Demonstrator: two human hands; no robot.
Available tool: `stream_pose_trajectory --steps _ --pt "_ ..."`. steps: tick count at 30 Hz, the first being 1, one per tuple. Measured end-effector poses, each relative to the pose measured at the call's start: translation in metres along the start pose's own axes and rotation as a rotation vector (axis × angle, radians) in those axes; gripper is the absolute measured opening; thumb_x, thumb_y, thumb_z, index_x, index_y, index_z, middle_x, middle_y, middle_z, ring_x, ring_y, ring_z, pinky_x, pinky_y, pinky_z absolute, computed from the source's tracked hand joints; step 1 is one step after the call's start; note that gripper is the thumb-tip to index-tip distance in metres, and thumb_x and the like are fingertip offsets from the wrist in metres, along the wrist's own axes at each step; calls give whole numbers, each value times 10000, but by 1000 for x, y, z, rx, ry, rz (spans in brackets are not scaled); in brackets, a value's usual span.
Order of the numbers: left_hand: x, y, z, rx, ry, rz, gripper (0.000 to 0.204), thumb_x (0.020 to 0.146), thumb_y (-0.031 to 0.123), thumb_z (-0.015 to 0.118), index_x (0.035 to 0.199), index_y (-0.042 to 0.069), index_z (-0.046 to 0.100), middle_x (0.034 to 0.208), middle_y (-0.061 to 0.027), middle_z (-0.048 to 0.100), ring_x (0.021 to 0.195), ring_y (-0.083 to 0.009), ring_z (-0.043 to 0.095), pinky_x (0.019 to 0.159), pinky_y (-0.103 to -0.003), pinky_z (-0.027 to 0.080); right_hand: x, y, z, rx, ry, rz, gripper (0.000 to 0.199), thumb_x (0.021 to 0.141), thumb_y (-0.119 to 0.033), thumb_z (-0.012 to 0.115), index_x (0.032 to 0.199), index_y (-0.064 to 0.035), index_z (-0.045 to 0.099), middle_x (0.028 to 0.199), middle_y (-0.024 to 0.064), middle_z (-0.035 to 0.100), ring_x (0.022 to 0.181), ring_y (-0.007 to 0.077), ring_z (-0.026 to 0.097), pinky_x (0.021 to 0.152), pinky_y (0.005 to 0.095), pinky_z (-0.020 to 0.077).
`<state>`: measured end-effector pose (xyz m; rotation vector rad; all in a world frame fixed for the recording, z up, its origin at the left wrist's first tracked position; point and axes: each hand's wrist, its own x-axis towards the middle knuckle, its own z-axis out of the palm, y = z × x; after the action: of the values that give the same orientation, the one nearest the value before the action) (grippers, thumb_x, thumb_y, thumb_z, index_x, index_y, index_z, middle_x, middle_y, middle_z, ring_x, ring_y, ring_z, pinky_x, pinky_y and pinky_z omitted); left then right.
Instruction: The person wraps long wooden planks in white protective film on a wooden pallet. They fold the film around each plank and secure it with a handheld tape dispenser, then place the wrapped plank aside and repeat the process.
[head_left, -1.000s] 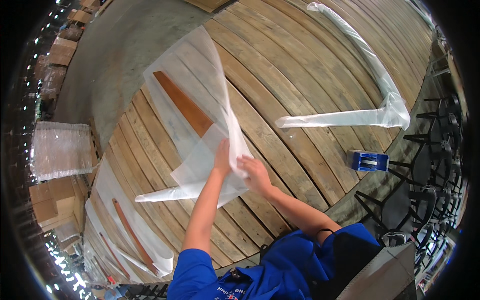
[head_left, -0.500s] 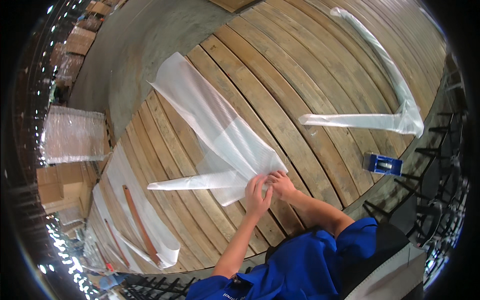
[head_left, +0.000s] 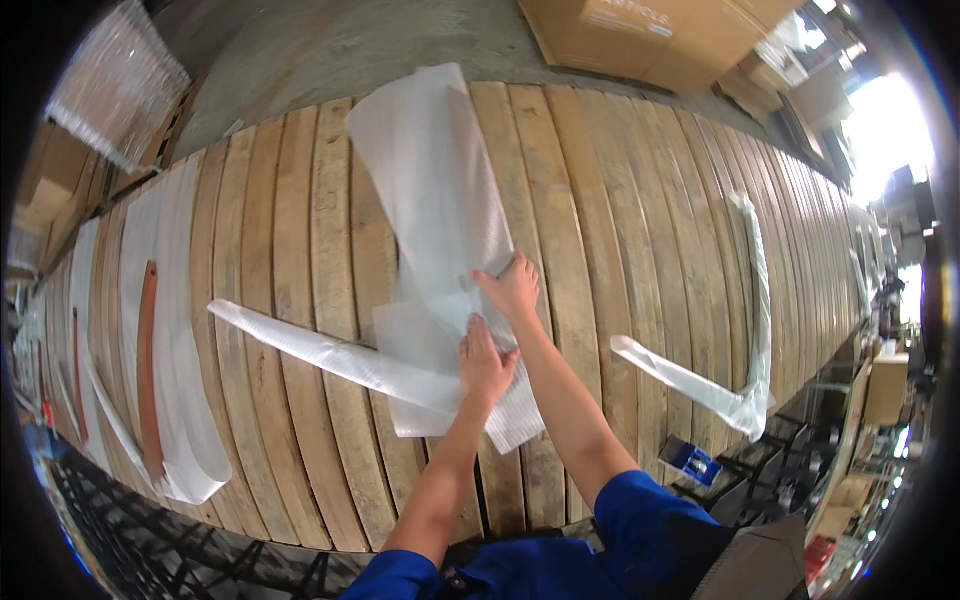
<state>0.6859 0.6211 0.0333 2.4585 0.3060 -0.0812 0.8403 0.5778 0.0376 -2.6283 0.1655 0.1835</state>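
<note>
A long sheet of translucent white foam wrap (head_left: 430,170) lies over the planks in front of me, folded around a part that shows only as a faint shape. One narrow wrapped arm (head_left: 300,345) sticks out of it to the left. Flat on the wrap near its lower end is my left hand (head_left: 485,362), fingers stretched and thumb apart. My right hand (head_left: 512,288) is just beyond it, its fingers curled over the sheet's right edge and its thumb on top.
An L-shaped foam-wrapped piece (head_left: 752,330) lies to the right, with a blue tape dispenser (head_left: 692,464) near the table edge. On the left, a reddish-brown wooden strip (head_left: 149,360) rests on another foam sheet (head_left: 205,440). Large cardboard boxes (head_left: 640,45) stand beyond the slatted wooden table (head_left: 590,200).
My view has turned to the right. Both hands have come apart from the bunched corner; the right one is farther up the wrap, and the sheet's lower end now lies flatter.
</note>
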Motion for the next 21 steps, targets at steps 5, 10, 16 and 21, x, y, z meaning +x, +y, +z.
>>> stream_pose_trajectory --steps 5,10,16,21 --pt "3 -18 -2 -45 -18 -57 1031 859 370 704 1554 -94 101 1638 -245 188 1520 -341 226 1217 -462 228 26 -81 7 -105 -140 166 1019 593 -497 879 1365 12 452 1461 190 412 1410 338 367 1074 477 435" --pt "-2 -27 -9 -433 -133 -114 999 871 285 674 1565 -78 55 1653 -234 149 1533 -336 186 1230 -457 202 -5 -116 -35 -55 -240 234 931 585 -418 873 1314 21 496 1394 195 464 1361 349 413 1075 483 441" --pt "-12 -58 -76 -1854 -272 -170 758 975 213 583 1566 -56 191 1609 -199 296 1480 -255 302 1209 -381 247 -124 -128 -76 -68 190 47 949 584 -320 856 1359 40 444 1345 214 474 1317 386 429 1073 494 419" --pt "-7 -15 -183 -1961 -234 73 597 998 158 608 1504 -33 355 1446 -156 510 1322 -193 488 1105 -330 383 -237 -123 -123 30 356 -103 917 606 -286 891 1345 32 453 1218 186 508 1185 374 509 980 474 467"
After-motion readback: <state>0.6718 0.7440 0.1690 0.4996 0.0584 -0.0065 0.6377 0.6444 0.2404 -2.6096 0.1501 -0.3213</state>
